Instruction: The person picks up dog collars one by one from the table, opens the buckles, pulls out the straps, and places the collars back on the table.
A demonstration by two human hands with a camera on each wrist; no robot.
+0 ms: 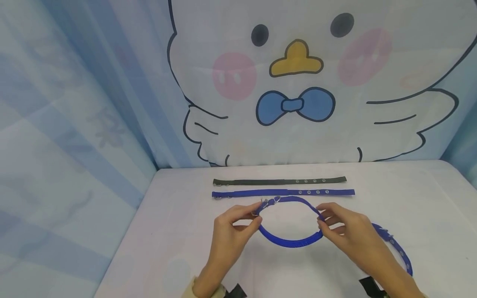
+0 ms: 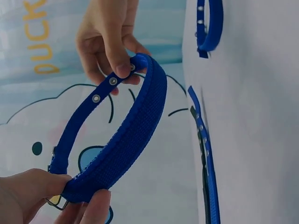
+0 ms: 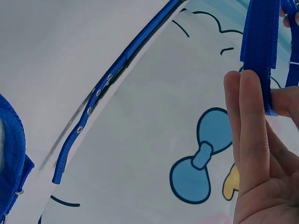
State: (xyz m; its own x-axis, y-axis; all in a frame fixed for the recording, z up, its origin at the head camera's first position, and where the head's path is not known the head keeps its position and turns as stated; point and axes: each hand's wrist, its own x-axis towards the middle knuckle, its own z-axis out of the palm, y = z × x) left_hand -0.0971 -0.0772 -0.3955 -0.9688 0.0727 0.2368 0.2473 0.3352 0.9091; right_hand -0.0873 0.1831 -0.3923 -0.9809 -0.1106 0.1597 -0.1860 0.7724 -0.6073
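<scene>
Head view: the left hand (image 1: 229,234) pinches the looped blue strap (image 1: 291,242) by its buckle (image 1: 265,203), the right hand (image 1: 352,231) its opposite side. Light, level pinches should keep it untwisted.

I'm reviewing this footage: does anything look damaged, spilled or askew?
Nothing stands out: the dark green strap and flat blue strap lie side by side, and the held blue loop looks undamaged. The other blue loop is partly hidden.

Diffuse light brightens the head view, casting a faint, soft-edged shadow on the table (image 1: 179,236) below the raised collar (image 1: 290,243). Both wrist views are dimmer and cooler; in the right one, a soft shadow flanks the blue strap (image 3: 135,48).
</scene>
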